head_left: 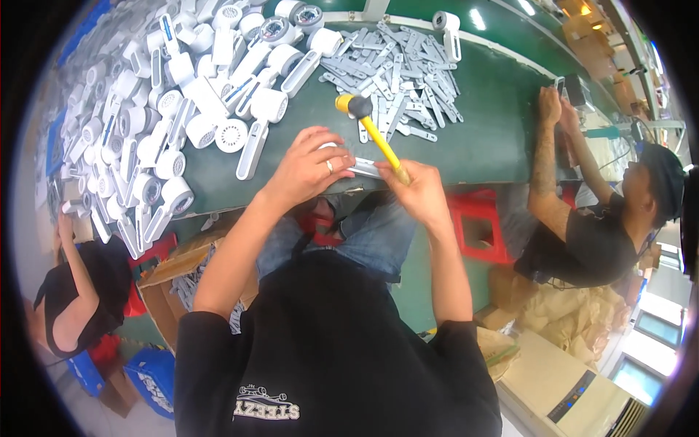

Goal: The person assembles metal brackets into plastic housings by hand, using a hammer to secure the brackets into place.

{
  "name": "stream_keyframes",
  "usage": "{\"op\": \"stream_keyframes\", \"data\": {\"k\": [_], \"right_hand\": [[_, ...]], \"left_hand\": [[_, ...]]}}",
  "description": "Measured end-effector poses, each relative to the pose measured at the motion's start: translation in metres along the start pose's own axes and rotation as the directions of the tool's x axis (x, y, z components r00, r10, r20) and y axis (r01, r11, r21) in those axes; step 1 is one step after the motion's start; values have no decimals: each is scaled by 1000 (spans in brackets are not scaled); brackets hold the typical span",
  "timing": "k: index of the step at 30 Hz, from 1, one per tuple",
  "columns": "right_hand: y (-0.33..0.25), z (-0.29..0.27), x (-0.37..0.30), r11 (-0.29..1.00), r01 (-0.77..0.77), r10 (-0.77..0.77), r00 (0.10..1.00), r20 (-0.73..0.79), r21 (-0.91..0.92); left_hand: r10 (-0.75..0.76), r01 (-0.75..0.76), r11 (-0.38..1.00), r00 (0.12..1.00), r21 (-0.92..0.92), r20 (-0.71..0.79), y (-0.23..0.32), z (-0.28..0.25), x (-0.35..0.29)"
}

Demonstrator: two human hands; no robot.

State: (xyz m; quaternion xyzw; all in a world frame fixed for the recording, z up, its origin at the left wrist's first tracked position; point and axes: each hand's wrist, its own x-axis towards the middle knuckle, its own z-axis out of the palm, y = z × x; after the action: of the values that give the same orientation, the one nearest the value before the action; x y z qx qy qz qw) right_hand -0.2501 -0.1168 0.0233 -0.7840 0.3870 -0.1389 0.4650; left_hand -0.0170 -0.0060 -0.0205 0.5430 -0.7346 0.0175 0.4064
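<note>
My right hand is closed round the yellow handle of a mallet. Its yellow and black head is raised over the green table. My left hand is wrapped over a white handheld fan at the table's near edge. Only the pale handle of that fan shows, sticking out toward my right hand; the rest is hidden under my fingers. Whether my right fingers also touch the handle's end, I cannot tell. Past the mallet lies a heap of flat grey strips. White handheld fans are piled to the left.
One more white fan stands at the table's far side. A co-worker sits at the right, another person at the left. Below the table are a cardboard box of grey parts and a red stool.
</note>
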Motion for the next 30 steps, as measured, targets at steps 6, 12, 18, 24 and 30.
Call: {"op": "stream_keyframes", "data": {"k": [6, 12, 18, 24, 30], "right_hand": [[-13, 2, 3, 969, -247, 247, 969, 30, 1], [6, 8, 4, 708, -444, 395, 894, 213, 549], [12, 17, 3, 722, -418, 412, 900, 143, 552], [16, 19, -16, 752, -374, 384, 918, 101, 542], [-27, 6, -113, 911, -310, 341, 937, -73, 271]], "left_hand": [[34, -34, 999, 999, 8, 40, 0, -1, 5], [31, -32, 999, 999, 32, 36, 0, 2, 5], [129, -146, 965, 988, 218, 87, 0, 0, 11], [207, -229, 965, 963, 124, 173, -2, 5, 18], [199, -216, 970, 969, 113, 144, -5, 5, 10]]}}
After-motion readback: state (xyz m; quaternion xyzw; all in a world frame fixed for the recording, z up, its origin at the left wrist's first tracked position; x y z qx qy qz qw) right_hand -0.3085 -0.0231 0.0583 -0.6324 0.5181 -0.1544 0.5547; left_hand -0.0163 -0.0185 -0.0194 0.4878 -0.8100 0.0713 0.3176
